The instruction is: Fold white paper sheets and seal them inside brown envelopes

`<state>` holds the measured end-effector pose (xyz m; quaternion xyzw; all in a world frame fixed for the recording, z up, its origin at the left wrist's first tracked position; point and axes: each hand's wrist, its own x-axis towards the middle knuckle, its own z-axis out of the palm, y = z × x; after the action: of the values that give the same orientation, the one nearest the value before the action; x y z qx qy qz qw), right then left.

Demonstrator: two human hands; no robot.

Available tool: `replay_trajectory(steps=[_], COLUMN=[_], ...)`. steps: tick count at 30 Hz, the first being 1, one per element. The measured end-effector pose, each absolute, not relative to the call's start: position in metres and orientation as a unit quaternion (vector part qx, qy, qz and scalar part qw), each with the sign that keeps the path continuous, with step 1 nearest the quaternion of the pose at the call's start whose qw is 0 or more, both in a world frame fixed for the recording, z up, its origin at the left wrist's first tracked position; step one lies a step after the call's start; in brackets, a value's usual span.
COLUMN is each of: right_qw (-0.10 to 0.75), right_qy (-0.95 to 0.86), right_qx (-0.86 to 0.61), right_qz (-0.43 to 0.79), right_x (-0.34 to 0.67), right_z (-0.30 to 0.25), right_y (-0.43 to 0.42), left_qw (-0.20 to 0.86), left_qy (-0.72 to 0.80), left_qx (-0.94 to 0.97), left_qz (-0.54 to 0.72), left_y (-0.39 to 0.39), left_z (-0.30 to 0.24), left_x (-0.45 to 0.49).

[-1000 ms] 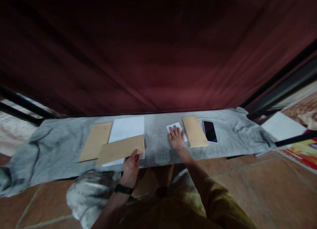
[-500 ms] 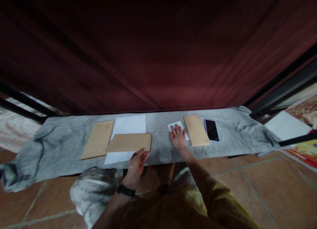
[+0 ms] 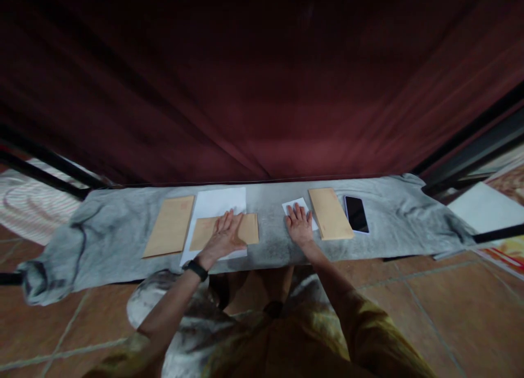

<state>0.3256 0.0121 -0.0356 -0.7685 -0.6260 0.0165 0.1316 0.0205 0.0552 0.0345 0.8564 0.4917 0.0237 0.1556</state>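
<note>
My left hand (image 3: 224, 235) lies with fingers spread on a brown envelope (image 3: 249, 228), pressing it flat. Under that envelope is a white sheet of paper (image 3: 221, 199), which shows above and below it. My right hand (image 3: 299, 225) rests flat, fingers apart, on a small white paper (image 3: 290, 206) whose middle it covers. Just right of that paper is another brown envelope (image 3: 331, 214). A further brown envelope (image 3: 170, 225) lies to the left of the white sheet.
A phone (image 3: 356, 214) with a dark screen lies beside the right-hand envelope. Everything rests on a grey cloth (image 3: 270, 252) over a long narrow surface. A dark red curtain (image 3: 262, 121) hangs behind, between black bars. Tiled floor (image 3: 429, 307) is in front.
My left hand has let go of the envelope's lower right edge and moved onto its middle, opening flat. My right hand stays on the small paper. The view has shifted slightly.
</note>
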Motion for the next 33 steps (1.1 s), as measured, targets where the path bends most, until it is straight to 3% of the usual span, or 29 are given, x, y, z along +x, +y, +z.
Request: replay_trajectory(steps=[5, 33], right_qw=[0.133, 0.147], right_qy=[-0.625, -0.628], right_qx=[-0.769, -0.764], right_qz=[0.013, 0.024], right_x=[0.326, 0.328], right_z=[-0.036, -0.034], right_y=[0.012, 0.013], left_qw=[0.158, 0.132], left_qy=[0.466, 0.516], left_qx=[0.863, 0.846], left_qz=[-0.111, -0.030], left_y=[0.086, 0.048], left_z=[0.033, 0.042], left_x=[0.018, 0.051])
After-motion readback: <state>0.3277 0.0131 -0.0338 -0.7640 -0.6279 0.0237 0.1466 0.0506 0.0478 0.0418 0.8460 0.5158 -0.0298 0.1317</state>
